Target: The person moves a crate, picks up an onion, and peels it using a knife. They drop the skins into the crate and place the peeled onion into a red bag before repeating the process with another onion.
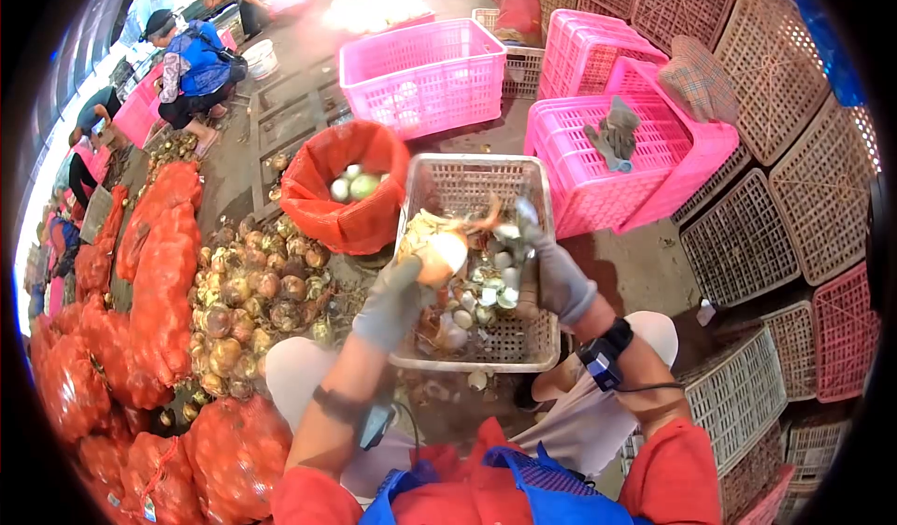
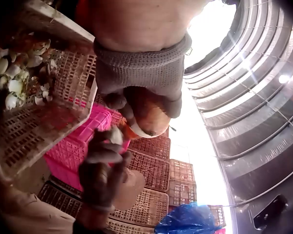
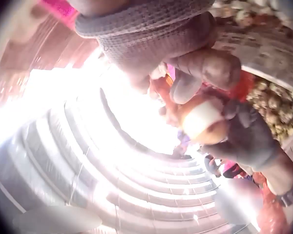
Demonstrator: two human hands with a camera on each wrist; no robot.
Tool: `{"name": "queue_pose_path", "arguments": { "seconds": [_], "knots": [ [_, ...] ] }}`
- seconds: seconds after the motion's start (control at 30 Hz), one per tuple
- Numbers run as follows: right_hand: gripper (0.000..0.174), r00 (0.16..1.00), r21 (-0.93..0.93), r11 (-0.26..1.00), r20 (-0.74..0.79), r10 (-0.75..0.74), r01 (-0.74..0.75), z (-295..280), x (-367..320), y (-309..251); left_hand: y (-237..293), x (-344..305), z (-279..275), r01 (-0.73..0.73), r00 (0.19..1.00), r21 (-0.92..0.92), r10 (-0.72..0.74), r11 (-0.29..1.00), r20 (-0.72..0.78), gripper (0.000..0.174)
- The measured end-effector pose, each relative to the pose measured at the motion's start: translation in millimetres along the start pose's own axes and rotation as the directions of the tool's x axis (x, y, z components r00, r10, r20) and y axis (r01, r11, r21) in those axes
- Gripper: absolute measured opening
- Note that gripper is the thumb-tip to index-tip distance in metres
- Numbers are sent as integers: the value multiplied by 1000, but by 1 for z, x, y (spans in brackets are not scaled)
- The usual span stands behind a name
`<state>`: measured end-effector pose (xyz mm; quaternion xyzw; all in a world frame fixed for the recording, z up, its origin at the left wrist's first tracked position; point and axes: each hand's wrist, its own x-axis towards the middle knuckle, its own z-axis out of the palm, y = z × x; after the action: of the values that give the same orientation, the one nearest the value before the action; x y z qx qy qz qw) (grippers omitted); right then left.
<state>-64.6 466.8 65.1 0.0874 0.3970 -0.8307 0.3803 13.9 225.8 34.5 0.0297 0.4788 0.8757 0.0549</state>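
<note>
My grey-gloved left hand (image 1: 392,301) grips an onion (image 1: 442,257) over the near left part of a pale plastic crate (image 1: 475,364). In the left wrist view the same onion (image 2: 151,117) shows between the fingers of the left hand (image 2: 141,80). To its right, the gloved right hand (image 1: 561,277) is raised over the crate, fingers curled round a small pale object (image 1: 526,213) too blurred to identify. The right wrist view shows the onion (image 3: 203,122) beside the right hand (image 3: 185,58), a pale band across its skin. Pale onion pieces (image 1: 488,296) and loose skins lie inside the crate.
An open red mesh bag (image 1: 304,193) holding pale onions stands left of the crate. Unpeeled onions (image 1: 248,287) are heaped at left, beside filled red sacks (image 1: 168,282). Pink crates (image 1: 420,77) stand ahead; a glove (image 1: 617,134) lies on another. Crouching people are at upper left.
</note>
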Motion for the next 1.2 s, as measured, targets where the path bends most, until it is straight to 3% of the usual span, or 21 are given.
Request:
{"name": "queue_pose_path", "arguments": {
  "seconds": [0.03,0.07,0.13,0.17,0.23,0.27,0.33,0.37,0.4,0.43,0.57,0.67,0.7,0.73,0.8,0.83,0.97,1.07,1.1,1.13,1.2],
  "knots": [
    [39,999,88,995,6,53,-54,-23,21,25,-5,-2,-5,51,998,-163,-55,985,-18,65],
    [33,992,-247,961,9,-126,125,-61,36,61,-11,-3,-9,95,994,-324,-109,941,-27,68],
    [33,993,-223,969,-82,87,-103,-39,3,82,-12,-4,-7,90,995,-365,-103,927,-17,72],
    [33,991,-231,966,-84,102,-118,-29,-4,79,-6,-8,4,77,996,-346,-88,935,-16,72],
    [37,985,-255,952,74,-154,168,-9,-15,68,-4,-12,5,73,996,-327,-85,942,-23,72],
    [41,977,-345,915,120,-175,207,-1,-23,51,-6,-12,2,87,996,-304,-85,949,19,73],
    [33,929,-690,629,194,-315,357,9,-32,29,-3,-9,9,109,993,-280,-91,954,76,75],
    [33,929,-691,629,188,-319,356,9,-31,26,3,-9,18,63,998,-197,-55,978,43,70],
    [32,778,-840,138,407,-478,524,8,-30,25,5,-9,24,18,1000,-111,-17,994,12,64],
    [30,594,-759,-392,650,-473,519,8,-28,25,4,-11,20,56,998,-110,-57,992,-11,58],
    [23,681,-796,-431,594,-427,425,9,-22,28,0,-13,16,118,991,-101,-110,988,77,58],
    [19,696,-800,-437,585,-416,411,9,-23,29,-12,-16,15,106,990,70,-99,992,-99,61],
    [19,699,-803,-436,581,-417,407,7,-23,30,-15,-10,7,7,999,350,5,937,-33,67],
    [19,730,-815,-446,552,-403,371,5,-21,34,-21,-11,3,11,1000,348,-2,938,-28,67],
    [18,760,-827,-456,518,-392,329,-2,-16,39,-19,-14,9,80,995,66,-84,995,59,76],
    [18,713,-815,-463,552,-433,349,-5,-12,41,-28,-10,4,125,992,108,-122,986,-29,88],
    [19,581,-802,-509,585,-565,313,-30,4,32,-5,-17,24,135,991,-45,-136,990,-20,101],
    [22,604,-795,-495,596,-529,351,-23,-4,32,-12,-14,18,49,997,-27,-48,998,61,99],
    [23,598,-766,-479,638,-485,428,-14,-12,37,-13,-13,18,44,997,167,-53,985,48,98],
    [23,604,-768,-470,636,-480,435,-14,-10,43,-29,-9,11,-85,991,271,55,959,118,100],
    [18,614,-746,-575,636,-466,336,-20,-6,52,-35,-5,5,-3,997,345,-22,939,70,103]
  ]
}}
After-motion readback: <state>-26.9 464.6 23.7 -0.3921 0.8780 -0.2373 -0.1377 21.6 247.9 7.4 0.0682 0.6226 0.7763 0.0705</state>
